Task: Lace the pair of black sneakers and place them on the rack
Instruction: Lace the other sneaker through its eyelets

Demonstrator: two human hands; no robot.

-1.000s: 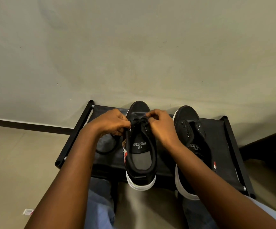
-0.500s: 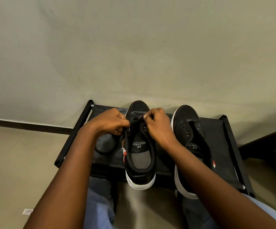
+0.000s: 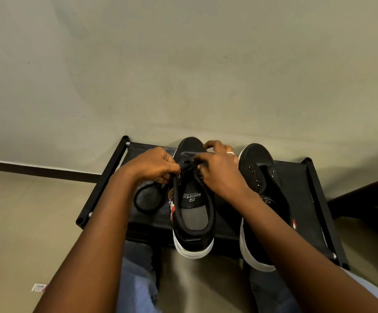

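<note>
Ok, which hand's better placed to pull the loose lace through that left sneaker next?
Probably the left hand: it pinches the lace, whose slack loops beside it. The right hand rests over the sneaker.

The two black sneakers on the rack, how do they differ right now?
The left sneaker has a black lace in its eyelets, worked by both hands, left hand and right hand. The right sneaker shows bare eyelets, untouched. Both are black with white soles, toes toward the wall, on the rack.

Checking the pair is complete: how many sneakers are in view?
2, both on the rack. The left sneaker sits mid-rack, with the left hand and right hand at its lace. The right sneaker is beside it, unlaced.
</note>
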